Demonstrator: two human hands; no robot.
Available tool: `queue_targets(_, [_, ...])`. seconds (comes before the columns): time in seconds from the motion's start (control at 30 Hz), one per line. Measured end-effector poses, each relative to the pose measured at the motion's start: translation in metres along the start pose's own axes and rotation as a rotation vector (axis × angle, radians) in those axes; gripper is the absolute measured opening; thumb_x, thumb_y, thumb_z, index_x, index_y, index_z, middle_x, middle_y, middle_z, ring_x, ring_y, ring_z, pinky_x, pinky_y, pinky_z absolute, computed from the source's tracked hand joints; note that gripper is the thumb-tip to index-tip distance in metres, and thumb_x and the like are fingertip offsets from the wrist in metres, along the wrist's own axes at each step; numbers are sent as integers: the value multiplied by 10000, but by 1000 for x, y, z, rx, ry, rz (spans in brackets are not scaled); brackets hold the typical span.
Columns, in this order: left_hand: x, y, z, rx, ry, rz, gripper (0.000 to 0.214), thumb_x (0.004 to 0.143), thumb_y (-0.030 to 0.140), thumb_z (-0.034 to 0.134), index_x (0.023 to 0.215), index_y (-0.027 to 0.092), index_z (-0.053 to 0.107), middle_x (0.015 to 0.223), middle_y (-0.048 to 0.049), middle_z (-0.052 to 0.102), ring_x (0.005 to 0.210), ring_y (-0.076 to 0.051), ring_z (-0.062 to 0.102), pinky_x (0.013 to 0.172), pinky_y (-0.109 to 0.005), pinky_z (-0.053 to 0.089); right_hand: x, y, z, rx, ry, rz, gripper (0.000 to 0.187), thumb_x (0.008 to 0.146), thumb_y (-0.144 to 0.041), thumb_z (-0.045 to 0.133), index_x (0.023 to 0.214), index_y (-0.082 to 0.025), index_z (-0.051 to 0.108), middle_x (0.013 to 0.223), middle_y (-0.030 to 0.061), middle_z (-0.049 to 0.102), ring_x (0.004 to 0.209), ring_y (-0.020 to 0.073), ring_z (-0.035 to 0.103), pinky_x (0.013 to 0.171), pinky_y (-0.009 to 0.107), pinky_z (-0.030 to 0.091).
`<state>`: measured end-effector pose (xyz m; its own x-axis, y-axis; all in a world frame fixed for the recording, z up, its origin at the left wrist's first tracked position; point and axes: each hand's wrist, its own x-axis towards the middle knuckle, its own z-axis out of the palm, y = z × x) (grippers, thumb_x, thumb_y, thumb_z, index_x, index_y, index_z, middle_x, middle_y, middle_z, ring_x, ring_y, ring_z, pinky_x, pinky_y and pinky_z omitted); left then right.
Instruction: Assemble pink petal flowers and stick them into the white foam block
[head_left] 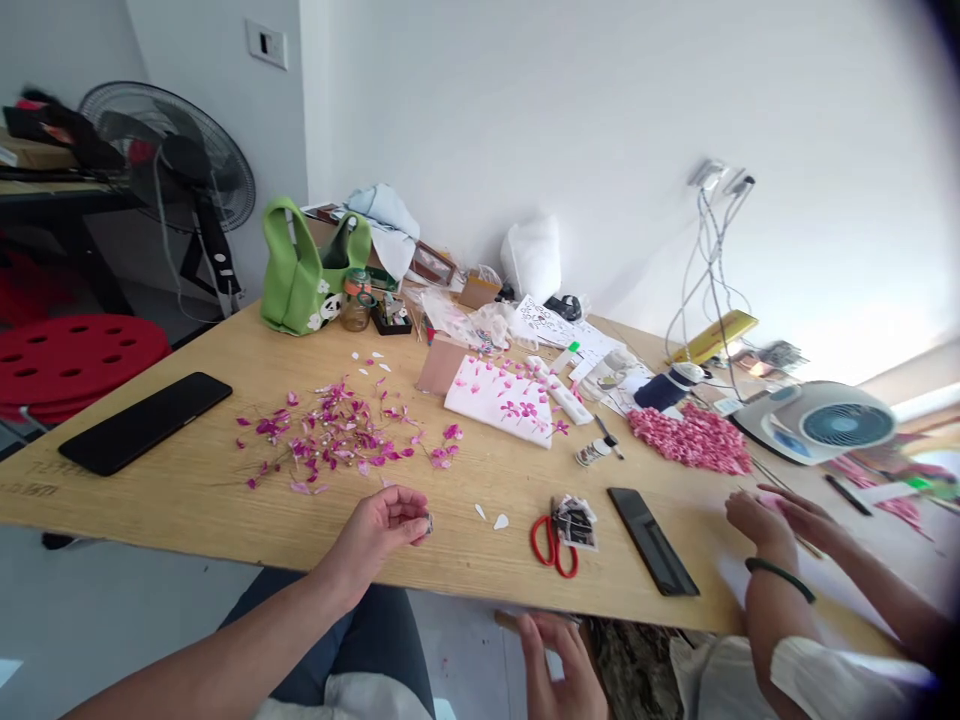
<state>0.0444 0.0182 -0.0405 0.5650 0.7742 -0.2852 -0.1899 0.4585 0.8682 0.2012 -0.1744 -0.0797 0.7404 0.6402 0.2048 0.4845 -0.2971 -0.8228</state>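
Right there at twelve, closest in, the right hand [561, 668] sits below the table [180, 510] edge, fingers spread; can't tell if it's holding anything! The left hand [373, 537] is at eleven, up on the tabletop, fingertips [415, 512] pinched narrow on a tiny dark bit [428, 524], too small to call. Just past it, white petals [490, 516] at twelve, red scissors [553, 546] at one, a co-worker's hands [765, 520] working at two, and magenta petals [330, 430] spread at eleven!

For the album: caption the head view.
Left hand pinches a small item near scattered magenta petals on a wooden worktable.
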Motion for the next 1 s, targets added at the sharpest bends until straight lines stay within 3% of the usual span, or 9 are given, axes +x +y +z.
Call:
queue_targets(0.07, [-5,-2,8,38,-30,-15,294,582,249,793,819,145,653,760,-23,670,712,-140,589,662,-254,468,0,-20,22,106,11,-140,170,802,-365,631,827,-196,640,987,99,643,976,263,579,872,391,449])
queue_targets(0.13, [-10,-4,13,59,-66,-29,300,585,252,793,835,154,660,802,-30,681,775,-155,600,715,-259,474,5,-43,44,289,-104,-138,329,808,-348,627,1099,-202,577,1158,106,596,1093,250,539,931,382,427])
queue_targets(0.23, [-15,-7,12,60,-110,-57,286,609,266,787,847,165,664,836,-36,691,810,-166,611,750,-269,482,10,-67,69,544,-326,-4,420,794,-392,638,1161,-209,548,1041,79,624,795,175,616,695,286,505])
queue_targets(0.3, [-16,-10,8,19,-103,-89,284,616,263,790,853,170,662,846,-33,690,807,-165,616,736,-270,492,11,-70,78,587,-362,99,347,802,-398,625,1075,-186,604,788,19,605,567,112,522,527,225,441])
queue_targets(0.4, [-14,-16,1,-114,-105,-175,297,613,237,803,862,164,659,831,-27,686,764,-152,627,734,-284,503,10,-64,81,520,-287,141,264,778,-380,649,917,-156,670,556,-53,432,509,87,381,480,196,334])
queue_targets(0.5, [-12,-22,-3,-244,-147,-274,281,619,198,805,851,141,656,775,-27,687,692,-128,634,706,-262,496,10,-57,78,450,-233,97,239,773,-369,648,868,-154,685,548,-58,386,512,87,337,475,195,310])
queue_targets(0.6, [-10,-26,-3,-284,-176,-321,262,645,178,790,860,124,649,753,-43,696,675,-120,639,666,-233,481,10,-54,77,368,-190,11,223,794,-358,626,870,-158,688,575,-47,409,512,91,367,477,196,334])
queue_targets(0.9, [-1,-24,-8,-166,-173,-258,288,690,266,747,914,129,627,730,-53,712,669,-154,648,687,-304,501,13,-48,91,45,-56,-367,175,869,-240,552,997,-155,636,602,-44,460,470,85,465,471,180,400])
queue_targets(1.0, [-1,-20,-7,-119,-166,-239,346,688,327,733,956,133,630,773,-67,711,712,-173,649,711,-317,499,19,-46,96,-30,-43,-424,186,888,-254,532,1016,-146,612,604,-43,467,458,85,471,467,181,405])
